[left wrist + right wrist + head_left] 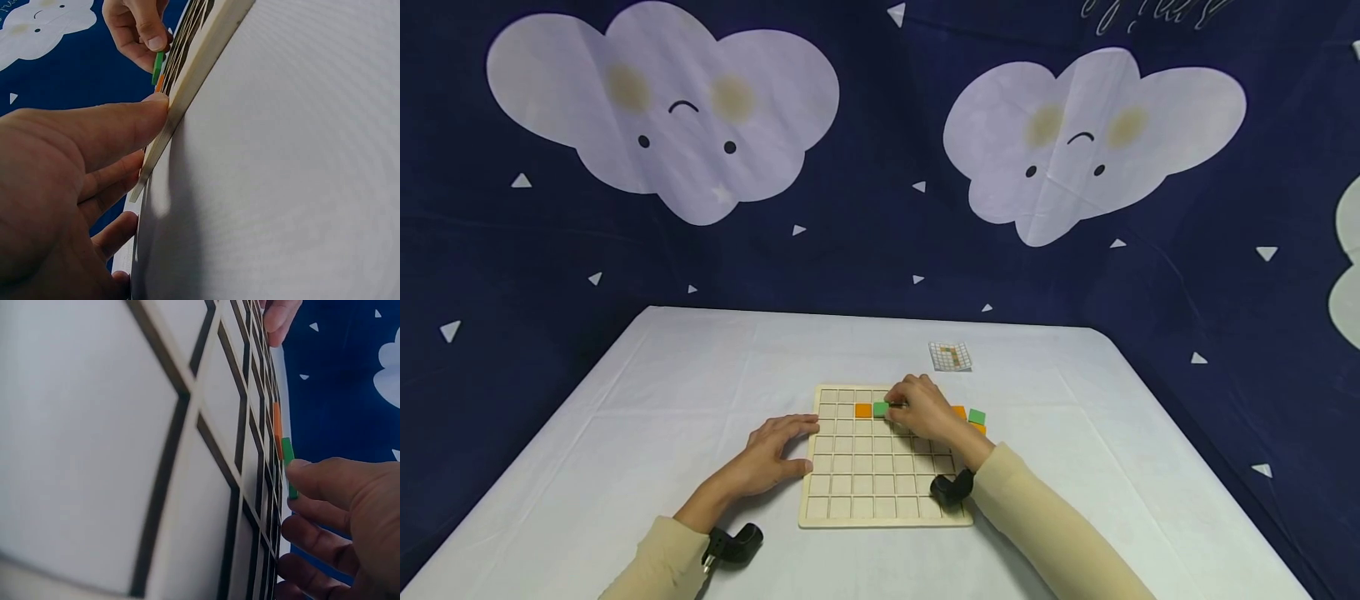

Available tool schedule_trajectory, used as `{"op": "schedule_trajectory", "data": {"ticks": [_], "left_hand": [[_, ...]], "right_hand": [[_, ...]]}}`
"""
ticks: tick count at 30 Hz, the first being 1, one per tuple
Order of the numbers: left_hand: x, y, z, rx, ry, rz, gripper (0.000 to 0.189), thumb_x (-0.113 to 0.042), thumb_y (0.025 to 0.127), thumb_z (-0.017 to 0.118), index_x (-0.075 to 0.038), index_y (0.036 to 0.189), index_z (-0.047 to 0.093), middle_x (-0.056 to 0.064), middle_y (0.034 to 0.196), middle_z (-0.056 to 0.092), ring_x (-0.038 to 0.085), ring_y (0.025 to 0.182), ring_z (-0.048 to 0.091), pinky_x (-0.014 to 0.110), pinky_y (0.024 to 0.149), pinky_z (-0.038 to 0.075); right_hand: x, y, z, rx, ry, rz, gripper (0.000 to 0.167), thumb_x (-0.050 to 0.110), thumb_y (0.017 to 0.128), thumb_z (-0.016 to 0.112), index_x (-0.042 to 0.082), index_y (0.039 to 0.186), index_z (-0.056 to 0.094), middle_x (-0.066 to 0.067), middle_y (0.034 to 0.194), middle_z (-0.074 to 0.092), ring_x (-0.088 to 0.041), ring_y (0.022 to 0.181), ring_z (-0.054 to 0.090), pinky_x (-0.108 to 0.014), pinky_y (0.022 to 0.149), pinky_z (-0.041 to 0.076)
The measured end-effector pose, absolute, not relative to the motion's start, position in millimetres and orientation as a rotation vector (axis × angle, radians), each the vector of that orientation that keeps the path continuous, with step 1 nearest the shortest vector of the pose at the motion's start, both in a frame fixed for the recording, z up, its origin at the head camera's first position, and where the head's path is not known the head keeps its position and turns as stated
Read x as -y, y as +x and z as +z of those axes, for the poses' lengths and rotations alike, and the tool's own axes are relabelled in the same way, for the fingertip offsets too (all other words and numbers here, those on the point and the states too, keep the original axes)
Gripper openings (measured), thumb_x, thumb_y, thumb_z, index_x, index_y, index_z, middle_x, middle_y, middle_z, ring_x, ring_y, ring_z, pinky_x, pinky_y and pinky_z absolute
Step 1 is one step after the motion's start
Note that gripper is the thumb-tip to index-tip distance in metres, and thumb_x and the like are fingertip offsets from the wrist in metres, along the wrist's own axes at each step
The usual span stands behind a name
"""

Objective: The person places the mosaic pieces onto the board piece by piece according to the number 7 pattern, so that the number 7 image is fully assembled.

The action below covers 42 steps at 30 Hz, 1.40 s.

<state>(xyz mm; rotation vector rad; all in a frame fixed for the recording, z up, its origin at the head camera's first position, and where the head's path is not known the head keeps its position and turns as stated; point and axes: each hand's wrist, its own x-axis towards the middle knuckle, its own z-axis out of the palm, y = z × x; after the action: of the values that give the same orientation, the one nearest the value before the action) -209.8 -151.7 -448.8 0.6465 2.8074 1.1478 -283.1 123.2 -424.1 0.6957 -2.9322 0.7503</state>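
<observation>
My right hand [922, 407] pinches a green square tile [881, 410] between thumb and fingers, over the second row from the far edge of a wooden grid board [886, 523]. Just left of it, an orange square tile [863, 410] lies in a cell of that row. In the right wrist view the green tile [289, 467] is tilted, one edge close to the orange tile [277, 428]. My left hand [769, 457] rests at the board's left edge with fingers spread, its thumb and fingertips against the rim, as the left wrist view also shows.
Beyond the board's right side lie another green tile [977, 416] and orange tiles [959, 412], partly hidden by my right hand and arm. A small card [951, 357] printed with a grid pattern lies behind the board on the white tablecloth [1112, 467]. A dark blue cloud-patterned cloth [880, 250] hangs behind.
</observation>
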Motion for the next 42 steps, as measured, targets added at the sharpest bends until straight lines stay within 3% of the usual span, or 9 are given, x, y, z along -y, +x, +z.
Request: {"op": "schedule_trajectory", "data": {"ticks": [16,42], "left_hand": [[151.8,-209.8,-449.7,-2.822,0.642,1.133,0.05,-0.02,0.081,0.071,-0.011,0.128,0.056,0.007,0.145,0.044,0.036,0.136,0.032,0.059,0.106,0.017],[151.7,-209.6,-449.6,-2.804,0.648,1.153,0.051,-0.018,0.081,0.071,-0.008,0.128,0.055,0.009,0.145,0.044,0.037,0.136,0.031,0.061,0.107,0.014]], "right_hand": [[-123.2,-283.7,-426.6,2.943,0.731,0.69,0.021,0.022,0.085,0.068,0.011,0.103,0.069,0.0,0.091,0.059,-0.016,0.084,0.045,-0.032,0.077,0.038],[-121.6,-283.6,-427.2,2.929,0.701,0.67,0.024,0.022,0.079,0.073,0.011,0.101,0.071,-0.001,0.09,0.062,-0.016,0.084,0.046,-0.033,0.079,0.038]]}}
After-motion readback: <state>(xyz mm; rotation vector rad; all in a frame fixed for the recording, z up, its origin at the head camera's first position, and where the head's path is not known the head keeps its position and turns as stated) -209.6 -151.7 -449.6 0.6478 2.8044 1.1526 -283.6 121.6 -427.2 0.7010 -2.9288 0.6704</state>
